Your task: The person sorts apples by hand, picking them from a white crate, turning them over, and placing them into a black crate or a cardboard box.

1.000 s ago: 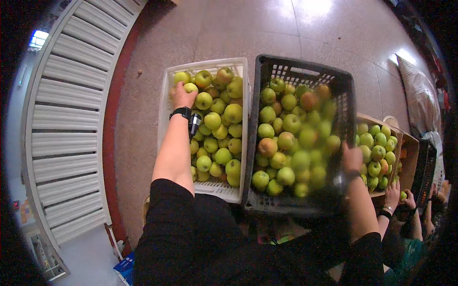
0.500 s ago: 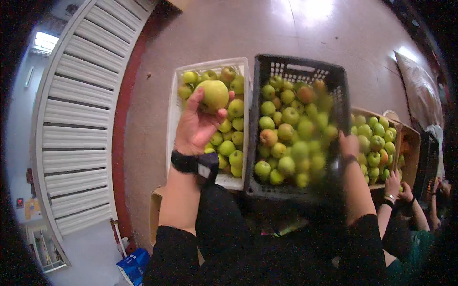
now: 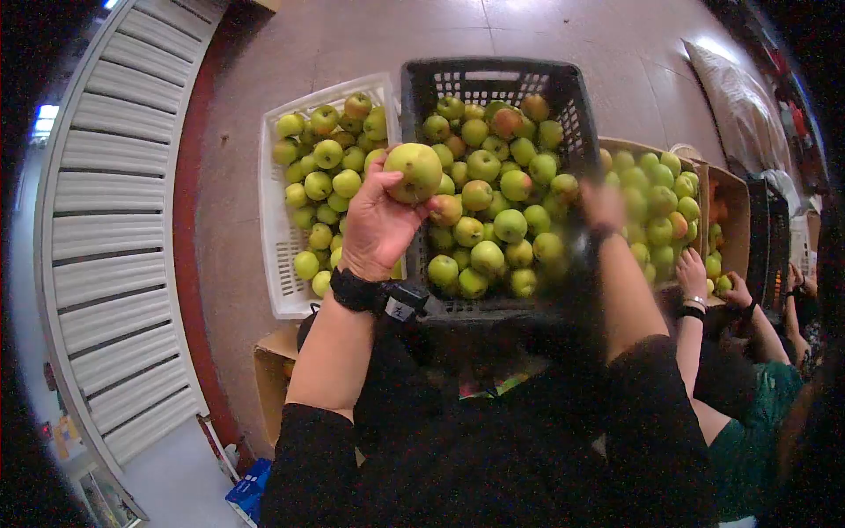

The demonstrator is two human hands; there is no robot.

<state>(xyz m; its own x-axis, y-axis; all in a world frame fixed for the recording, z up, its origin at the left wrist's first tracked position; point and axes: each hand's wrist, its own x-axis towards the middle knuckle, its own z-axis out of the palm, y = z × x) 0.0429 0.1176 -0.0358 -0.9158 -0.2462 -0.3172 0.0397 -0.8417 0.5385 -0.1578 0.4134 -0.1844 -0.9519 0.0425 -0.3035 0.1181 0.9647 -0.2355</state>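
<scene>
My left hand [image 3: 380, 227] holds up a yellow-green apple [image 3: 414, 172] between thumb and fingers, above the gap between two crates. On the left stands a white crate [image 3: 271, 220] with many green apples in it. Beside it, a black crate [image 3: 572, 106] holds green apples, some with red patches. My right hand [image 3: 603, 207] is smeared by motion at the black crate's right side; its fingers and anything in them cannot be made out.
Right of the black crate is a cardboard box [image 3: 651, 151] of apples, where a co-worker's hands [image 3: 692, 275] reach in. Farther right are another cardboard box [image 3: 732, 189] and a dark crate [image 3: 768, 229]. White slatted panels [image 3: 123, 229] line the left.
The view has shifted, so the crates appear farther left and higher. My left hand, still holding the apple, is now nearer the black crate. My right hand has become more blurred.
</scene>
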